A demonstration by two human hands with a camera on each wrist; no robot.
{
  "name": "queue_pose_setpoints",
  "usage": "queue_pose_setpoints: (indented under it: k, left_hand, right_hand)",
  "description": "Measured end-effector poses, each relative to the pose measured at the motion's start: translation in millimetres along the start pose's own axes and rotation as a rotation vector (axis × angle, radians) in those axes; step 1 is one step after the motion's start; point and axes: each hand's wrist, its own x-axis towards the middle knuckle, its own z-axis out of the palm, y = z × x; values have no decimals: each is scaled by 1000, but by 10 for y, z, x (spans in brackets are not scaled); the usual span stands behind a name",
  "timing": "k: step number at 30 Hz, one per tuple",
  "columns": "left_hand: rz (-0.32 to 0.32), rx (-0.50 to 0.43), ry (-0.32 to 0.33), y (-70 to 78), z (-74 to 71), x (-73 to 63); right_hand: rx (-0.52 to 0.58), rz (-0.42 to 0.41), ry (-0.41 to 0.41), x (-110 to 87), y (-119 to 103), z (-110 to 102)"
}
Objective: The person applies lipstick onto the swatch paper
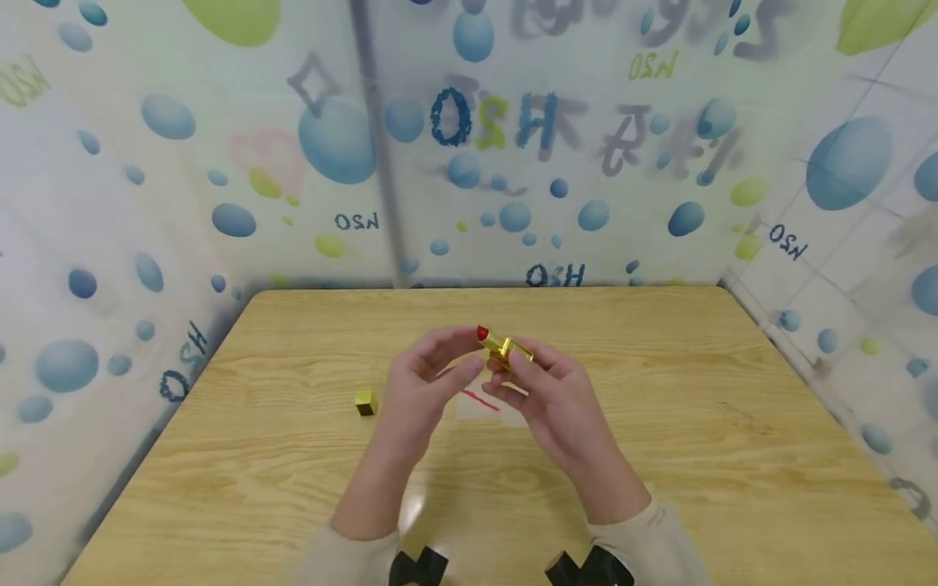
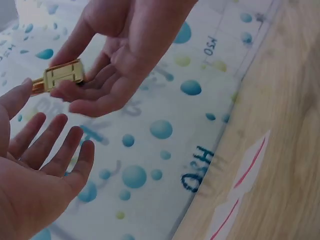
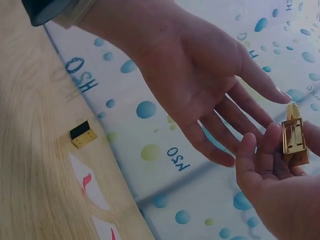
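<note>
A gold lipstick (image 1: 506, 347) with an exposed red tip stands tilted up to the left above the table. My right hand (image 1: 560, 403) grips its gold base between thumb and fingers, also plain in the right wrist view, where the lipstick (image 3: 294, 137) shows its square casing. My left hand (image 1: 421, 395) is beside the red end, its fingers extended. In the left wrist view, the left thumb (image 2: 20, 97) reaches the narrow end of the lipstick; whether it presses there I cannot tell. A gold and black cap (image 1: 365, 403) sits on the table left of the hands.
Beneath the hands, white paper pieces (image 1: 472, 407) with red strokes lie on the wooden table (image 1: 703, 456). The right wrist view shows one paper piece (image 3: 89, 182) near the cap. Patterned curtain-like walls (image 1: 469, 203) surround the table's back and sides.
</note>
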Motion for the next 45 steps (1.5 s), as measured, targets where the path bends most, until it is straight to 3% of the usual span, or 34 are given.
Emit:
queue_pose_setpoints:
  k: [5,9,17,27,36,45]
  left_hand:
    - [53,-127,-72,-109,283,12]
    - [85,-155,-52,-141,374,-13]
    - [115,-152,-16,-137,439,-18]
    - [114,-144,-65,-21,469,-83]
    - [99,-157,-52,57,493,-131]
    - [96,-210,-33,110,528,-162]
  right_hand:
    - [103,-16,-88,-98,-2,-76]
    - [165,-12,-150,-136,21,-116]
    - [308,56,-230,-160,64,-161]
    - [417,136,-380,-184,68,-148]
    - [469,164,-348,-229,49,-93]
    - [467,94,-410,-251,59,-47]
